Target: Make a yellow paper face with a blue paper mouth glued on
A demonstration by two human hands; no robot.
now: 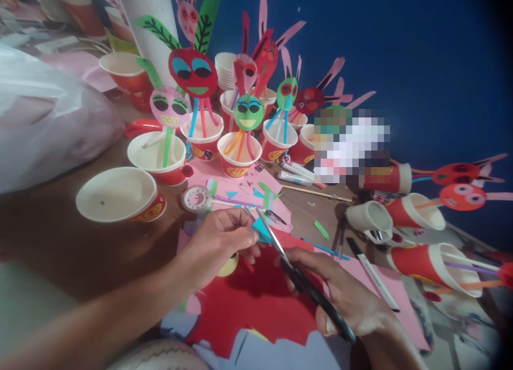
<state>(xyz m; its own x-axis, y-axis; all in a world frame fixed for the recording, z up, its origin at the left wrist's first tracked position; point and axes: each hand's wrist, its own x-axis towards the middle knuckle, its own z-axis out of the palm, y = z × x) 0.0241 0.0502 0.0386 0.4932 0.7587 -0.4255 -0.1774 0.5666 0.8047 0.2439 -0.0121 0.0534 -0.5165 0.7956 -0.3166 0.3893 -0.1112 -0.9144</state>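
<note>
My left hand (229, 232) pinches a small piece of blue paper (263, 231) above the table. In my right hand (340, 290) is a pair of scissors (298, 276) with black handles, its blades parted and reaching up-left to the blue paper. One blade crosses the paper's right side. Beneath both hands lies a large red paper sheet (260, 300) with a jagged lower edge, over pink and pale sheets. A yellow paper piece (227, 267) shows partly behind my left hand.
Red-and-white paper cups (239, 155) with paper faces on coloured stems stand behind; several lie tipped at the right. A roll of tape (196, 199), markers (296, 178), a black-capped marker (372, 274), a white mug (368, 220) and a plastic bag (52, 119) surround the paper.
</note>
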